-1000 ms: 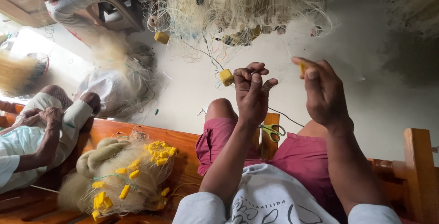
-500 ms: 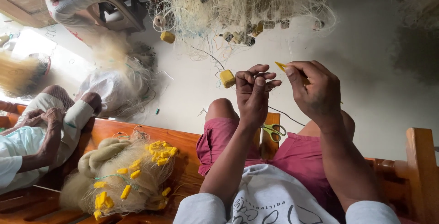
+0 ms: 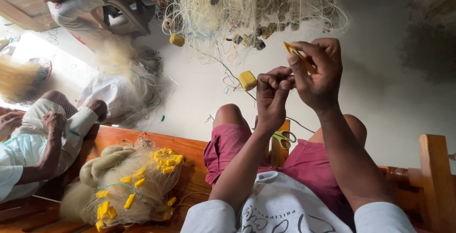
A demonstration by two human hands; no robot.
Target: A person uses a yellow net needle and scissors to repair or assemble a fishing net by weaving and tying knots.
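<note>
Head view, looking down past the person's knees. Right hand [image 3: 319,73] pinches a flat yellow netting needle [image 3: 297,54] between thumb and forefinger, other fingers curled in. Left hand [image 3: 271,92], just beside it and touching, has its fingertips bunched tight on thin line [image 3: 228,73], too fine to see clearly. That line runs to a yellow float [image 3: 247,80] and on to the pale net [image 3: 247,4] heaped on the floor ahead. Netting looks light, soft and quick to snag, best taken by line near the knot; needle looks stiff, light, held by its shank. Green scissors [image 3: 284,139] lie on the wooden bench [image 3: 190,152] between the knees. Another net bundle [image 3: 128,185] with yellow floats rests to the left, beside a seated person [image 3: 38,142].
</note>
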